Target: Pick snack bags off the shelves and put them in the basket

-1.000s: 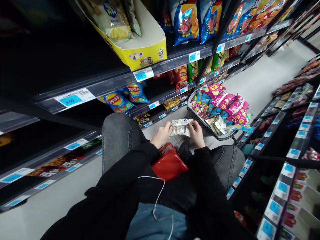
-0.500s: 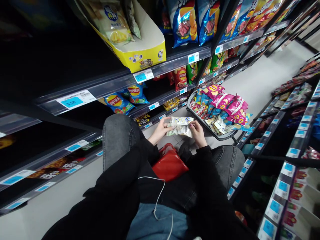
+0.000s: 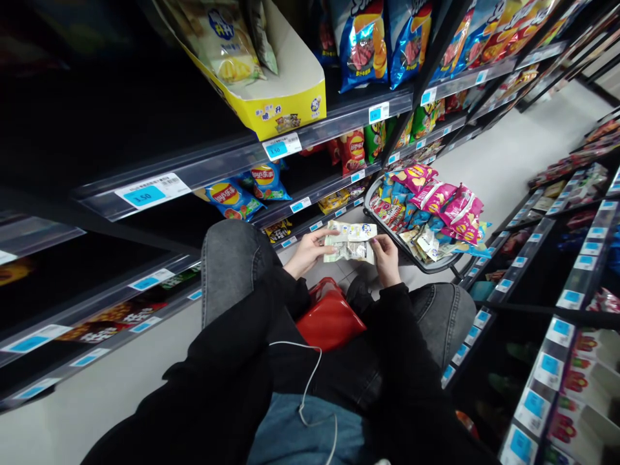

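Note:
I crouch in a shop aisle and hold a pale snack packet (image 3: 349, 241) in front of my knees with both hands. My left hand (image 3: 310, 250) grips the packet's left end, fingers closed around its edge. My right hand (image 3: 384, 255) pinches the right end. Just beyond the packet stands a wire basket (image 3: 372, 192) heaped with pink, blue and white snack bags (image 3: 438, 203). A red bag (image 3: 330, 316) rests in my lap between grey-trousered knees.
Dark shelves on the left carry crisp bags (image 3: 231, 197), a yellow display carton (image 3: 271, 97) and blue price tags (image 3: 148, 192). More shelving with tags (image 3: 549, 361) runs along the right. Pale floor (image 3: 504, 155) stretches away behind the basket. A white earphone cable (image 3: 310, 381) hangs over my jacket.
Both hands have lifted the packet slightly up and away from my lap, and my left hand's fingers have spread further along its left end. The view shifted a little.

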Action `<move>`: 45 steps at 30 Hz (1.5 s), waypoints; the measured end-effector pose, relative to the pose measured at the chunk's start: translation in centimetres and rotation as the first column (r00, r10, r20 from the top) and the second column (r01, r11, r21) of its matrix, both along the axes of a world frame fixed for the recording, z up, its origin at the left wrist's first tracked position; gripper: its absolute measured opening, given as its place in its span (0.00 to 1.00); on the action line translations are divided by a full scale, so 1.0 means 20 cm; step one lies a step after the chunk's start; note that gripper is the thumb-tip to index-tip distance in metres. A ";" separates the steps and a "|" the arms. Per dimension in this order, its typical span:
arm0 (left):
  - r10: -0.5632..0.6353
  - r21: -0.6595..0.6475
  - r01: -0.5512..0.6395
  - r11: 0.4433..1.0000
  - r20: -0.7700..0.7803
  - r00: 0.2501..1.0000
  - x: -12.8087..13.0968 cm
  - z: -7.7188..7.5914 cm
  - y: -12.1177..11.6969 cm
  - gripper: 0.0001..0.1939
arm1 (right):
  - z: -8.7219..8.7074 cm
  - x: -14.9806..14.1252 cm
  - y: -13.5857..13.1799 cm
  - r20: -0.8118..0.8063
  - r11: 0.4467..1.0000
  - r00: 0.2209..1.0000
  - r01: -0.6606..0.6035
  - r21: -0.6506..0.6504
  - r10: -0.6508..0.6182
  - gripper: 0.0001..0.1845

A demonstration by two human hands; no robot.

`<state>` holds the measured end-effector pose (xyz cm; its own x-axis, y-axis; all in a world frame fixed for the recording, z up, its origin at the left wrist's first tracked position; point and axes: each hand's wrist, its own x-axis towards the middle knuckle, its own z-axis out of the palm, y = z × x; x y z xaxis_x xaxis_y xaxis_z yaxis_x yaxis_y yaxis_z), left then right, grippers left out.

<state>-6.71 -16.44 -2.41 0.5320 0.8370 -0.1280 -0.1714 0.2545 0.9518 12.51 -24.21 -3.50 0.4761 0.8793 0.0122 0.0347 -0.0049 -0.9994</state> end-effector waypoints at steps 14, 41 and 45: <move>0.358 0.812 0.017 0.583 -0.276 0.892 -0.03 0.04 -0.02 0.08 | 0.01 -0.05 0.00 0.090 0.997 0.995 0.053 -0.046 -0.049 0.12; -0.067 0.250 0.133 0.959 -0.256 0.964 -0.08 0.06 0.04 0.16 | 0.10 -0.05 -0.01 -0.229 0.991 0.973 -0.051 -0.123 0.022 0.15; 0.025 0.342 0.081 0.936 -0.294 0.955 -0.08 0.05 0.02 0.13 | 0.11 -0.04 -0.02 -0.265 0.988 0.963 -0.089 -0.125 0.053 0.16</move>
